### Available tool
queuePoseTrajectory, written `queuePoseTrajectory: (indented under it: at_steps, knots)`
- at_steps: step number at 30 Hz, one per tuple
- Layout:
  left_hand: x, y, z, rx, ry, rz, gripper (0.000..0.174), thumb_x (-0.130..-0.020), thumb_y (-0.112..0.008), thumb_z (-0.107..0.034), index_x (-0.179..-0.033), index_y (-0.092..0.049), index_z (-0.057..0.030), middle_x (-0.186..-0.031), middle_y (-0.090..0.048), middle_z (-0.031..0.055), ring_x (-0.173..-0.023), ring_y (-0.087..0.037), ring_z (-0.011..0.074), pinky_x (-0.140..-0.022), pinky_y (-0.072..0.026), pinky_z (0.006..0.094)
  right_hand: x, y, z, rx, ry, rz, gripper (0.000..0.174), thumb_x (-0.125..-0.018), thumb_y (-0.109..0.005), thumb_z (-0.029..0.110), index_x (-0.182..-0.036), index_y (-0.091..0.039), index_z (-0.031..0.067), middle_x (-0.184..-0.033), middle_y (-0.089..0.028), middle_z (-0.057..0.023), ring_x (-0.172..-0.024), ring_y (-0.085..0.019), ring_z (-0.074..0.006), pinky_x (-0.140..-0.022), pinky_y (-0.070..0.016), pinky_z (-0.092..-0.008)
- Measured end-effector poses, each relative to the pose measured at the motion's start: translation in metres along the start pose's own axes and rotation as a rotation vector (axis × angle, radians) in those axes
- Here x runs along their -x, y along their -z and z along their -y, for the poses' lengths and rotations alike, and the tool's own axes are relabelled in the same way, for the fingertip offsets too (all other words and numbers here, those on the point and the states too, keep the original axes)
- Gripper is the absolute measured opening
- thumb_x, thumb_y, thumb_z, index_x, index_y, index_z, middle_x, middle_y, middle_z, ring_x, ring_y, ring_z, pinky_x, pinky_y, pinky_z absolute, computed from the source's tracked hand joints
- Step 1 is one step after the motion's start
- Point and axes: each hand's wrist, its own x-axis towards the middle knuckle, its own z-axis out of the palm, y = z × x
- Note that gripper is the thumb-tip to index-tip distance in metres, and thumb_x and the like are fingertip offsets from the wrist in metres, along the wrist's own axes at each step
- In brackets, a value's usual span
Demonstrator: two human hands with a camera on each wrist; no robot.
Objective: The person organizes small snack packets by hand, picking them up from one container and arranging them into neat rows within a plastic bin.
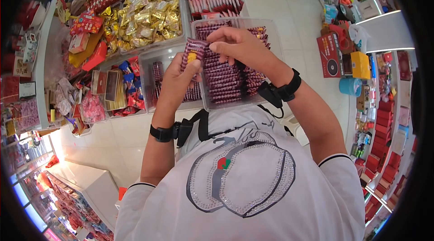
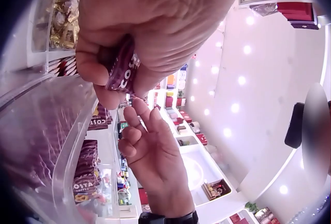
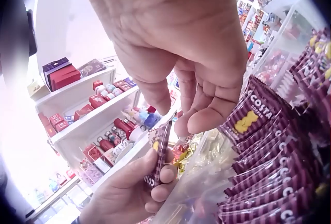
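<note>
A striped purple packet (image 1: 193, 56) is gripped between the thumb and fingers of the left hand (image 1: 174, 80); in the left wrist view that packet (image 2: 124, 69) shows white lettering. The right hand (image 1: 248, 51) is at the packet's upper edge, over a clear bin (image 1: 199, 98) of similar packets. Seen from the right wrist, the thumb and bent fingers of the right hand (image 3: 178, 42) are apart around the tip of the held packet (image 3: 161, 143); whether they touch it is unclear. Rows of striped packets (image 3: 269, 167) lie beside and below.
Left of the bin is another clear container (image 1: 145, 78) with fewer packets. Gold-wrapped sweets (image 1: 151, 15) fill a bin beyond it, with red-and-white packets (image 1: 214, 4) to their right. Boxes (image 1: 108, 89) lie at the left, and stocked shelves (image 1: 384, 128) stand at the right.
</note>
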Motion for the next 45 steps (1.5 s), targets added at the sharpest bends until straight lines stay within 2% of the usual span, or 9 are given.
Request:
queuePoseTrajectory:
  at_steps: [7,11,19,26,34,38,41,44,45]
  knots:
    - [0.005,-0.003,-0.006,-0.187,-0.033,0.054,0.028,-0.103,-0.064,-0.031,-0.116,-0.059,-0.0072,-0.093,-0.066,-0.0012,-0.074,-0.063,0.0052,-0.060,-0.0461,0.0186,0.001,-0.005,-0.006,-0.077,-0.017,0.060,0.027,-0.097,-0.070,0.023,-0.112,-0.062,0.0016,-0.088,-0.066,-0.0007,-0.071,-0.063,-0.0066,-0.059,-0.0486,-0.0212]
    - [0.008,-0.004,-0.009,-0.092,0.002,0.003,0.028,-0.103,-0.063,-0.028,-0.119,-0.059,-0.0049,-0.093,-0.066,-0.0005,-0.073,-0.063,0.0055,-0.060,-0.0468,0.0191,0.005,-0.004,-0.009,-0.113,-0.032,0.016,0.020,-0.097,-0.068,0.020,-0.105,-0.060,0.0033,-0.088,-0.067,-0.0025,-0.070,-0.063,-0.0076,-0.059,-0.0486,-0.0216]
    - [0.008,0.007,0.005,-0.098,0.008,0.005,0.029,-0.105,-0.059,-0.026,-0.122,-0.058,-0.0020,-0.095,-0.068,0.0033,-0.075,-0.065,0.0075,-0.057,-0.0477,0.0197,0.017,0.011,-0.021,-0.123,-0.125,0.041,0.025,-0.095,-0.068,0.018,-0.110,-0.060,0.0004,-0.095,-0.070,-0.0084,-0.074,-0.066,-0.0115,-0.063,-0.0531,-0.0241]
    - [0.007,-0.014,-0.008,0.157,-0.027,-0.015,0.030,-0.106,-0.054,-0.021,-0.124,-0.052,0.0026,-0.105,-0.067,0.0118,-0.082,-0.070,0.0137,-0.061,-0.0563,0.0239,0.016,-0.002,-0.019,-0.315,-0.133,0.097,0.027,-0.096,-0.071,0.022,-0.110,-0.062,0.0002,-0.094,-0.070,-0.0081,-0.076,-0.067,-0.0124,-0.066,-0.0553,-0.0257]
    - [0.007,-0.014,-0.013,-0.038,0.032,0.101,0.033,-0.103,-0.061,-0.022,-0.126,-0.054,0.0005,-0.109,-0.065,0.0070,-0.089,-0.068,0.0126,-0.066,-0.0542,0.0239,0.021,-0.007,-0.010,-0.109,-0.059,0.059,0.024,-0.096,-0.064,0.019,-0.112,-0.062,0.0010,-0.092,-0.068,-0.0045,-0.075,-0.064,-0.0112,-0.070,-0.0540,-0.0257]
    - [0.006,-0.009,-0.013,-0.231,-0.134,-0.049,0.038,-0.100,-0.068,-0.022,-0.130,-0.056,-0.0019,-0.106,-0.064,0.0027,-0.083,-0.061,0.0081,-0.071,-0.0492,0.0222,0.026,-0.002,-0.012,0.161,0.009,0.125,0.023,-0.093,-0.061,0.017,-0.111,-0.061,0.0021,-0.082,-0.066,-0.0056,-0.070,-0.062,-0.0133,-0.066,-0.0507,-0.0290]
    - [0.004,-0.006,-0.014,-0.202,-0.178,-0.015,0.035,-0.098,-0.070,-0.020,-0.126,-0.059,-0.0020,-0.097,-0.062,-0.0006,-0.078,-0.055,0.0061,-0.071,-0.0465,0.0219,0.032,-0.002,0.003,0.590,0.174,0.171,0.024,-0.090,-0.062,0.017,-0.109,-0.059,0.0029,-0.076,-0.063,-0.0097,-0.067,-0.060,-0.0164,-0.063,-0.0478,-0.0334]
    - [0.002,-0.007,-0.012,-0.210,-0.162,0.024,0.026,-0.097,-0.071,-0.019,-0.116,-0.062,-0.0024,-0.087,-0.061,-0.0035,-0.074,-0.052,0.0046,-0.066,-0.0439,0.0215,0.033,-0.004,0.011,0.716,0.207,0.200,0.023,-0.089,-0.068,0.020,-0.098,-0.060,0.0008,-0.075,-0.064,-0.0173,-0.069,-0.064,-0.0314,-0.063,-0.0484,-0.0415]
    - [0.003,-0.008,-0.014,-0.169,-0.147,0.049,0.024,-0.098,-0.070,-0.019,-0.114,-0.063,-0.0032,-0.087,-0.061,-0.0040,-0.073,-0.051,0.0043,-0.065,-0.0433,0.0213,0.034,-0.003,0.013,0.671,0.181,0.199,0.022,-0.089,-0.068,0.019,-0.098,-0.060,0.0009,-0.075,-0.065,-0.0167,-0.069,-0.064,-0.0303,-0.063,-0.0489,-0.0406]
